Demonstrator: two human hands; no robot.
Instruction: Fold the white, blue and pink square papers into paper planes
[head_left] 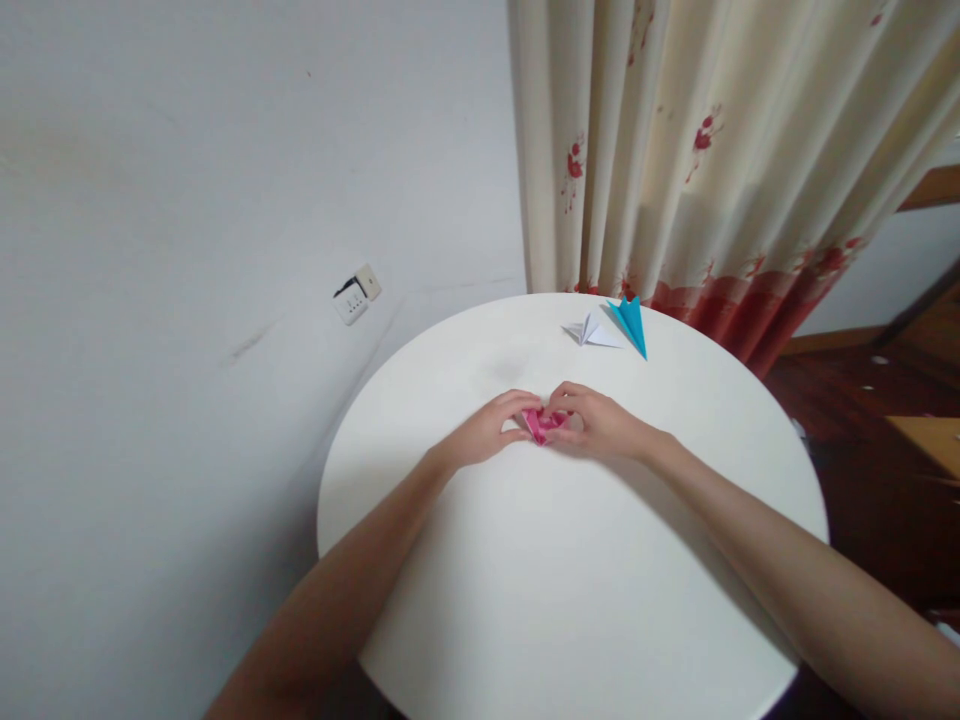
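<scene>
Pink folded paper [537, 430] is over a round white table [495, 560], pinched by the left hand [501, 425] and right hand [600, 420] from opposite sides, apparently to steady its folds. Beyond, white folded paper [587, 333] and a blue paper plane [632, 324] lie near the far edge, seemingly leaving working room.

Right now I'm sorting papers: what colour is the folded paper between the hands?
Pink folded paper, shown in the head view.
</scene>
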